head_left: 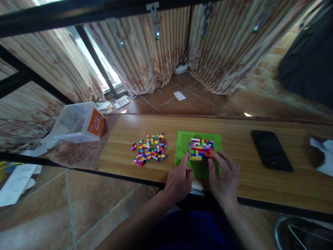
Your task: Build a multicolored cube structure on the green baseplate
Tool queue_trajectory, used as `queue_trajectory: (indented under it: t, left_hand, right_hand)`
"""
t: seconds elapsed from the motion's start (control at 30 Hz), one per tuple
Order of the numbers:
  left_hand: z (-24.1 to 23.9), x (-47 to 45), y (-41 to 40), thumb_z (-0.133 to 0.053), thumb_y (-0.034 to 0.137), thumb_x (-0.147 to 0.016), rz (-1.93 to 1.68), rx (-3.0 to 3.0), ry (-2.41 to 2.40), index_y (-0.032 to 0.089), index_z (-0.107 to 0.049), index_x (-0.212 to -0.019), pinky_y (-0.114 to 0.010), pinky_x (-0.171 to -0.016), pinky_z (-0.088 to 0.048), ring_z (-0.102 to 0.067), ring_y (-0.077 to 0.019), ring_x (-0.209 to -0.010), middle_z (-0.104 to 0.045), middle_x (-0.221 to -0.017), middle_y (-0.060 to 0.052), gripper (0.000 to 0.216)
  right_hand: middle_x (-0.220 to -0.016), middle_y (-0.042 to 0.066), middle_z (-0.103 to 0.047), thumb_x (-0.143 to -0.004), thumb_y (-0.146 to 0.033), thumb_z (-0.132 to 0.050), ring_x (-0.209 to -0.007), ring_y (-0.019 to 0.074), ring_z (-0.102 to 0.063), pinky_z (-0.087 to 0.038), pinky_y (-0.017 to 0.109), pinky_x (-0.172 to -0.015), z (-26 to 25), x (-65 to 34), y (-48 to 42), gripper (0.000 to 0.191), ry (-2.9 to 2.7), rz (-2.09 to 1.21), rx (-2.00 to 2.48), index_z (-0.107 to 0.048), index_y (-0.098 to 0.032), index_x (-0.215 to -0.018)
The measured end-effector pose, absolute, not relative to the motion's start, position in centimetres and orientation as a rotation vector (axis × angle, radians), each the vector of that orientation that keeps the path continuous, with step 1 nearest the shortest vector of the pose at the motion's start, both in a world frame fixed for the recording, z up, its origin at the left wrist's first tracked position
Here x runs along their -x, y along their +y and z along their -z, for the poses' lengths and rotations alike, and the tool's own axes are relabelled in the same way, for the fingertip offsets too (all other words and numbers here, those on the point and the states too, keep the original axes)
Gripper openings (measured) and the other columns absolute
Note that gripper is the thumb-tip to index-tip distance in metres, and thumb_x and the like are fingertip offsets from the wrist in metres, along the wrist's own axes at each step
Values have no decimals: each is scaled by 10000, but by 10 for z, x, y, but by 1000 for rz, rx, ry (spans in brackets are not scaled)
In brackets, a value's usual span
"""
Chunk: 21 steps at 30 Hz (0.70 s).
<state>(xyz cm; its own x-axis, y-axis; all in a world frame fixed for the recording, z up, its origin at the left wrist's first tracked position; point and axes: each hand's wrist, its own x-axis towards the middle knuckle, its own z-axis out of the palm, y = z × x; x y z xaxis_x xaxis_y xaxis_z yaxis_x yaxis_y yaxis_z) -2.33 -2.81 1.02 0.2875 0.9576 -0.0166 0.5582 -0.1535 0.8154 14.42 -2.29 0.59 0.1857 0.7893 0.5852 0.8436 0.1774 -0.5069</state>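
Note:
A block of colourful toy bricks (pixel 200 147), built up in rows, stands on a green studded baseplate (pixel 182 138). My left hand (pixel 180 180) is at its near left corner, index finger stretched along the side and the other fingers curled in, with nothing visible in them. At the near right corner, my right hand (pixel 225 173) has its thumb and index finger close together against the bricks, by some red ones. Whether a small brick is between those fingertips is too blurred to tell. Left of the baseplate lies a loose pile of small bricks (pixel 151 149) in many colours.
A black phone-like slab (pixel 272 150) lies on the wooden table (pixel 241 139) to the right, with crumpled white paper (pixel 324 154) beyond it. A clear plastic bin (pixel 75 121) with an orange label stands at the left. Curtains (pixel 161 52) hang behind a dark metal frame.

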Motion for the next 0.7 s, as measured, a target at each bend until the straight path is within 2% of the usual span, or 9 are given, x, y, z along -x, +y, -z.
queue_trajectory:
  t: [0.13, 0.47, 0.7]
  left_hand:
    - [-11, 22, -29, -445, 189, -917, -675, -1922, 1364, 195, -140, -1561, -340, -836, -533, -657, -174, -825, -712, -911, -17, 713]
    - [-17, 17, -26, -369, 199, -963, -497, -2217, 1391, 167, -158, -1558, -339, -752, -569, -663, -185, -747, -702, -856, -44, 632]
    - [-11, 17, -25, -358, 154, -939, -481, -2274, 1397, 145, -141, -1555, -381, -780, -584, -697, -220, -828, -724, -1002, -113, 654]
  right_hand:
    - [-1130, 132, -661, -941, -355, -545, -1076, 250, -599, -473, 448, -942, -1, -154, -16, 287, -1419, -18, 1671, -700, -177, -1103]
    - [-1085, 132, -685, -959, -388, -481, -1045, 235, -619, -477, 458, -970, 11, -154, -12, 337, -1297, -230, 1673, -709, -160, -1056]
    - [-1027, 121, -714, -971, -406, -448, -997, 244, -637, -484, 461, -941, 13, -155, -12, 361, -1360, -255, 1695, -718, -172, -1025]
